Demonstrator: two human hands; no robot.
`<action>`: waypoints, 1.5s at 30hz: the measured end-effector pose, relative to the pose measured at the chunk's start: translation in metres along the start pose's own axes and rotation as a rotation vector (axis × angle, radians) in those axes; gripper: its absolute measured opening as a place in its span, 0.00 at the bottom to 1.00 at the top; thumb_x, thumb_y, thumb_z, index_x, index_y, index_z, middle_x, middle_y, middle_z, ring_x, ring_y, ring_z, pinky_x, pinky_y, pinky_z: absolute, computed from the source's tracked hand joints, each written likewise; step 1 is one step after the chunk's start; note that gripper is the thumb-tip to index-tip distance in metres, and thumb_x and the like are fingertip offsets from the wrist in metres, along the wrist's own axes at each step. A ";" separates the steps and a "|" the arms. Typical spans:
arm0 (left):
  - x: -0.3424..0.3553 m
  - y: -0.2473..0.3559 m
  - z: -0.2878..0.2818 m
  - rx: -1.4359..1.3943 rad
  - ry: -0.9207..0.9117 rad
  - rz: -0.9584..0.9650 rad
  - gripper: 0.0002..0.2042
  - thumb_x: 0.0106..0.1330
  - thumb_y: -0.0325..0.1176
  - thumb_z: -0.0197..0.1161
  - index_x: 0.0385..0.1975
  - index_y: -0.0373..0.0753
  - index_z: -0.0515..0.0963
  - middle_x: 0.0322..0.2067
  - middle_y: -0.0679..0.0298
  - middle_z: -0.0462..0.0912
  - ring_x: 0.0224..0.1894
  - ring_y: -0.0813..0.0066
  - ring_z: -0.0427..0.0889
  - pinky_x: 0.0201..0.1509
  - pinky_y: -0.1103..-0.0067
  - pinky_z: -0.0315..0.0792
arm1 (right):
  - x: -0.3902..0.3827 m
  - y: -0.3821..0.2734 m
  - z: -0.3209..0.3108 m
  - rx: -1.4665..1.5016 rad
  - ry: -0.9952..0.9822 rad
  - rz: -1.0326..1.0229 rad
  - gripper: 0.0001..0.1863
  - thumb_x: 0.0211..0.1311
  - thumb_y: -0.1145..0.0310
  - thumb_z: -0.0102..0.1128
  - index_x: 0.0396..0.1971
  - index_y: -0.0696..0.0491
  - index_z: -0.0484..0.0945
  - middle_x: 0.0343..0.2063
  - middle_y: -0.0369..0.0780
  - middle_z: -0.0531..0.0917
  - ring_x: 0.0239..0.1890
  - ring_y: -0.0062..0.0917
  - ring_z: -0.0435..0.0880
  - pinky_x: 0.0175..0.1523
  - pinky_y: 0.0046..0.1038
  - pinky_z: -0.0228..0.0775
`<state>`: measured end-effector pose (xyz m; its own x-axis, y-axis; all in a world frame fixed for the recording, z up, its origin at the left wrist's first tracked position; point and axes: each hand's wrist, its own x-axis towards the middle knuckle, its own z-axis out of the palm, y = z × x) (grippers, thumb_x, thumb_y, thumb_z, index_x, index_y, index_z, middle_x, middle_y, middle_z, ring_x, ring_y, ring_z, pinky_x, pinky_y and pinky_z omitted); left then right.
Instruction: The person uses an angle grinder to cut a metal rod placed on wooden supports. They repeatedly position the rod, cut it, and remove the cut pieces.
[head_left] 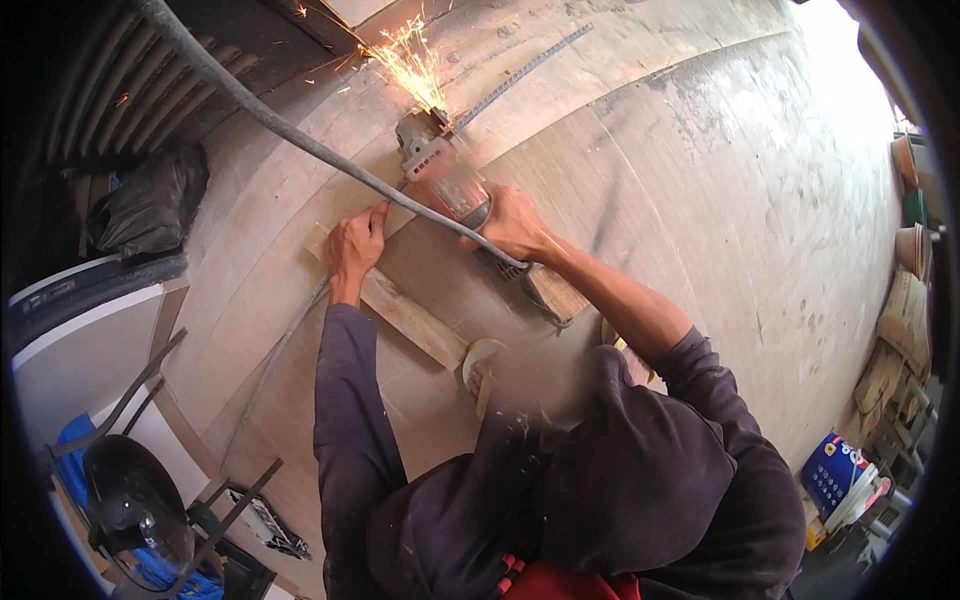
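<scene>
My right hand (513, 225) is wrapped round the rear body of a red angle grinder (450, 185). Bright sparks (412, 65) spray up and away from the grinder's grey head, where it meets a ribbed steel reinforcing bar (525, 77) low over the floor. Closed on the same bar, on the near side of the grinder, is my left hand (357, 243); the bar runs on below it toward the lower left. Under and beside my left hand lies a flat wooden board (415, 320). The grinder hides the exact point of contact.
A thick grey cable (290, 130) hangs across the view in front of the grinder. Near my right wrist is a wooden block (560, 293). At left are a black bag (155, 205) and a dark welding mask (135, 490). A blue-and-white bucket (838, 480) and wood scraps line the right side.
</scene>
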<state>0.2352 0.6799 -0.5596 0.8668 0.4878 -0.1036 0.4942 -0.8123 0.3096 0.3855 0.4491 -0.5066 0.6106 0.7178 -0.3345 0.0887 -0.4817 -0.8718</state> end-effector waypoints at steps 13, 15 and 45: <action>0.004 -0.006 0.005 -0.070 -0.004 0.035 0.28 0.72 0.56 0.44 0.30 0.37 0.82 0.24 0.42 0.79 0.31 0.37 0.78 0.32 0.55 0.69 | 0.006 0.019 0.008 0.026 -0.008 -0.001 0.27 0.30 0.63 0.73 0.34 0.62 0.78 0.26 0.47 0.82 0.32 0.34 0.81 0.42 0.35 0.72; 0.004 -0.006 0.003 -0.069 -0.008 0.033 0.28 0.72 0.56 0.44 0.31 0.37 0.82 0.24 0.43 0.79 0.31 0.37 0.78 0.32 0.55 0.69 | 0.006 0.018 0.008 0.034 -0.025 0.012 0.27 0.30 0.63 0.73 0.34 0.62 0.78 0.26 0.47 0.82 0.32 0.34 0.81 0.42 0.35 0.72; 0.006 -0.008 0.001 -0.083 -0.090 -0.052 0.33 0.70 0.61 0.42 0.28 0.35 0.81 0.27 0.42 0.79 0.34 0.37 0.78 0.35 0.57 0.70 | 0.000 0.007 -0.002 0.048 -0.071 -0.003 0.28 0.39 0.58 0.70 0.37 0.65 0.78 0.31 0.56 0.83 0.38 0.42 0.85 0.46 0.38 0.73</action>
<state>0.2363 0.6890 -0.5640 0.8447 0.4947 -0.2045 0.5343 -0.7558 0.3786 0.3883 0.4449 -0.5121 0.5530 0.7538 -0.3549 0.0516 -0.4561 -0.8885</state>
